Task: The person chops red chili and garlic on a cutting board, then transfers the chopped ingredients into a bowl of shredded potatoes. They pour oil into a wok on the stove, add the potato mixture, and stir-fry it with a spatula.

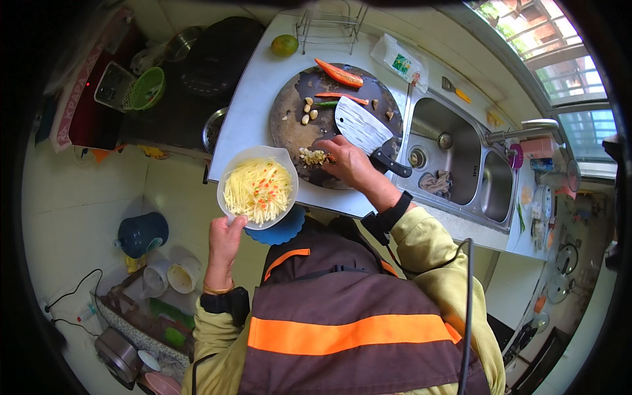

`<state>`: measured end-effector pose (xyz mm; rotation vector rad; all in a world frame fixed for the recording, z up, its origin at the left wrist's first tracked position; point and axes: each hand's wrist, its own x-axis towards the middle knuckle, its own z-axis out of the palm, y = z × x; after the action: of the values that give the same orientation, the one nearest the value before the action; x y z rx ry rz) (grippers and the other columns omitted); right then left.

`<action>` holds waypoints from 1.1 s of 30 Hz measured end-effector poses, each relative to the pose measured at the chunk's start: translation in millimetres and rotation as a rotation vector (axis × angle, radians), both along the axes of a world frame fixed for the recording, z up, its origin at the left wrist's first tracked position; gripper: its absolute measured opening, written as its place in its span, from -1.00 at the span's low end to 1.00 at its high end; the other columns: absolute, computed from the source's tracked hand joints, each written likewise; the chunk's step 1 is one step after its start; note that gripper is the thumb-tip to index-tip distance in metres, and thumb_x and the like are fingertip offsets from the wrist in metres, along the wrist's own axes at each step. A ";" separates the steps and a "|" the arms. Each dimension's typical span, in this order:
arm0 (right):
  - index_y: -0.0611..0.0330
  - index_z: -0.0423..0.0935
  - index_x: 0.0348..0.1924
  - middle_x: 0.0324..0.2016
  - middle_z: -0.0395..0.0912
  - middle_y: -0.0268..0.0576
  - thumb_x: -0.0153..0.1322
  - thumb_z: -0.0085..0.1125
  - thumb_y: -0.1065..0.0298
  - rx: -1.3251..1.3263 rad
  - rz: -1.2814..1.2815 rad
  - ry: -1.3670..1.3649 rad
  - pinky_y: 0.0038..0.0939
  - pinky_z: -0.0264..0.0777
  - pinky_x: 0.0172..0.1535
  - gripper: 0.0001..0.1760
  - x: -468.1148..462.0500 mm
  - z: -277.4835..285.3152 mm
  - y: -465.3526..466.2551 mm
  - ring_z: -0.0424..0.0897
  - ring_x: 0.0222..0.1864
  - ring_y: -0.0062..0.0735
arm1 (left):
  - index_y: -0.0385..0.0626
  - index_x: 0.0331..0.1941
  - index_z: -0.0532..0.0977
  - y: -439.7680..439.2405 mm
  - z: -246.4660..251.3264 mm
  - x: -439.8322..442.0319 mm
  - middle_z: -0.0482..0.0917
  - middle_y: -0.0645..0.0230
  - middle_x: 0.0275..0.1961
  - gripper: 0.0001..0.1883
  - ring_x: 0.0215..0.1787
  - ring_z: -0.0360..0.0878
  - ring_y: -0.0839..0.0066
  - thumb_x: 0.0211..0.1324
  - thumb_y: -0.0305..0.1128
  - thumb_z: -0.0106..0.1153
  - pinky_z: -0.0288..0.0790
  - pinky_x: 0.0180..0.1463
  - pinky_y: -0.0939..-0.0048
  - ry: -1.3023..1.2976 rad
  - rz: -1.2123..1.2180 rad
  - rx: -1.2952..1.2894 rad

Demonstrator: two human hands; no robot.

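Observation:
My left hand (227,240) grips the rim of a translucent plastic bowl (292,173), held at the counter's front edge. Pale yellow vegetable shreds (252,190) with small red pieces lie in it. My right hand (349,163) reaches over the round chopping board (291,133), fingers bent beside a small heap of chopped garlic (312,157); whether they pinch any is hidden. A cleaver (363,123) lies flat on the board, its black handle partly behind my right hand and wrist. Garlic cloves (309,111), a green chilli (326,103) and red carrot or pepper pieces (339,74) lie farther back.
Right of the board is a steel double sink (447,148) with a cloth (436,183) inside. A wire rack (328,29), a green-orange fruit (284,45) and a plastic bag (399,59) stand or lie at the back. A dark-topped surface with a green basket (148,88) is at left.

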<state>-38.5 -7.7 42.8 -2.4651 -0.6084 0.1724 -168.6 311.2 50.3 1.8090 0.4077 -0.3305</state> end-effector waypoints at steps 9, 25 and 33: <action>0.07 0.52 -0.20 -0.28 0.48 -0.06 0.22 0.26 0.45 -0.107 -0.058 -0.055 -0.12 0.52 -0.27 -0.73 1.6 -21.6 12.8 0.60 -0.30 0.05 | -0.35 -0.33 0.63 6.2 -1.1 -3.2 0.66 0.44 -0.46 -0.79 -0.41 0.50 0.73 0.17 -0.38 0.20 0.40 -0.31 0.56 -0.026 -0.011 -0.031; 0.22 0.60 -0.30 -0.49 0.51 -0.11 0.22 0.25 0.53 0.507 0.009 0.091 -0.42 0.47 -0.37 -0.83 -0.9 72.7 32.7 0.56 -0.49 -0.35 | -0.36 -0.40 0.60 -10.3 8.2 6.4 0.59 0.38 -0.60 -0.74 -0.52 0.42 0.72 0.16 -0.32 0.21 0.36 -0.42 0.45 -0.129 -0.097 0.058; 0.29 0.61 -0.26 -0.39 0.58 0.06 0.32 0.17 0.53 0.457 0.145 -0.009 -0.18 0.51 -0.25 -0.86 -17.9 75.5 74.4 0.61 -0.31 0.08 | -0.36 -0.42 0.60 -11.7 7.4 11.3 0.58 0.33 -0.63 -0.74 -0.55 0.44 0.71 0.12 -0.32 0.22 0.36 -0.45 0.44 -0.080 -0.130 0.129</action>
<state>-56.4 66.7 118.3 -1.9843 -0.7395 0.0689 -157.2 299.5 57.7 1.9735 0.2608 -0.3267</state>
